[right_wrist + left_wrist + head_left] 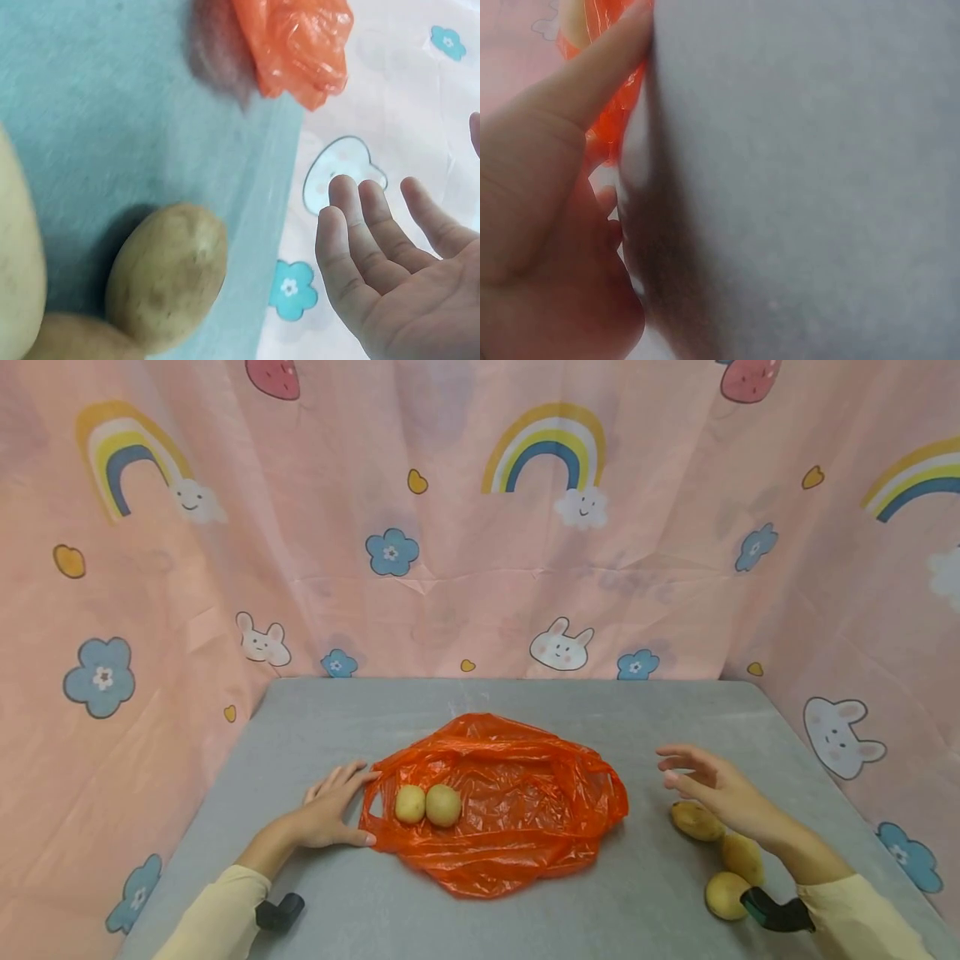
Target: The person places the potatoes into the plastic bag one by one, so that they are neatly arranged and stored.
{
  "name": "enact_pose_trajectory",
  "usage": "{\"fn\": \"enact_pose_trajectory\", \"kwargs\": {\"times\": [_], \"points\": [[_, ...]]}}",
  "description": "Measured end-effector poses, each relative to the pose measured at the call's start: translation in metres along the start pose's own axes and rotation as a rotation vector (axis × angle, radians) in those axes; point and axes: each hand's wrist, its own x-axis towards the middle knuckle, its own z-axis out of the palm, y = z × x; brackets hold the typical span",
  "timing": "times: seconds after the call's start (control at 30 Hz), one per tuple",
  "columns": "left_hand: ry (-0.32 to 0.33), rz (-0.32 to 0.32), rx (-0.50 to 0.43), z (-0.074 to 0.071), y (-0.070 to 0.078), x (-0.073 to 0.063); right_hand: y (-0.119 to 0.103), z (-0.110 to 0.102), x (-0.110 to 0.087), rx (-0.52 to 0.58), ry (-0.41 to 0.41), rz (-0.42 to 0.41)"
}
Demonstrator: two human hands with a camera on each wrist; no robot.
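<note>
An orange-red plastic bag (pixel 510 852) lies spread on the table. On it, near its left end, two round potato-like things sit side by side: a pale yellow one (pixel 410 804) and a browner one (pixel 443 806). My left hand (pixel 330 810) rests at the bag's left edge, thumb and fingers spread apart and their tips right at the plastic. To the right of the bag, my right hand (pixel 716 789) hovers with loosely bent fingers and nothing in them. Below it lie three potatoes, among them a brownish oval potato (pixel 166 277) and a rounder yellow potato (pixel 726 896).
The grey table (pixel 360 918) runs back to a pink curtain (pixel 465 602) printed with rainbows, flowers and rabbits. More of that curtain hangs at both sides. Each wrist carries a black device, such as the right wrist camera (pixel 780 913).
</note>
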Motion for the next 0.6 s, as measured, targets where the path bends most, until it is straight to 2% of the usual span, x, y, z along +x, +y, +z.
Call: {"fn": "enact_pose_trajectory", "kwargs": {"times": [0.07,0.17,0.37,0.6], "points": [[0.006,0.011,0.006,0.0,0.001,-0.001,0.003,-0.003,-0.002,-0.006,-0.002,0.017],[0.002,-0.004,0.012,0.0,0.0,0.0,0.008,-0.007,-0.006,-0.032,0.008,0.032],[0.01,-0.019,0.017,0.004,-0.006,0.004,0.019,-0.014,-0.011,-0.142,0.031,0.053],[-0.001,-0.025,0.009,0.005,-0.007,0.004,0.035,-0.01,-0.013,-0.202,-0.007,0.1]]}}
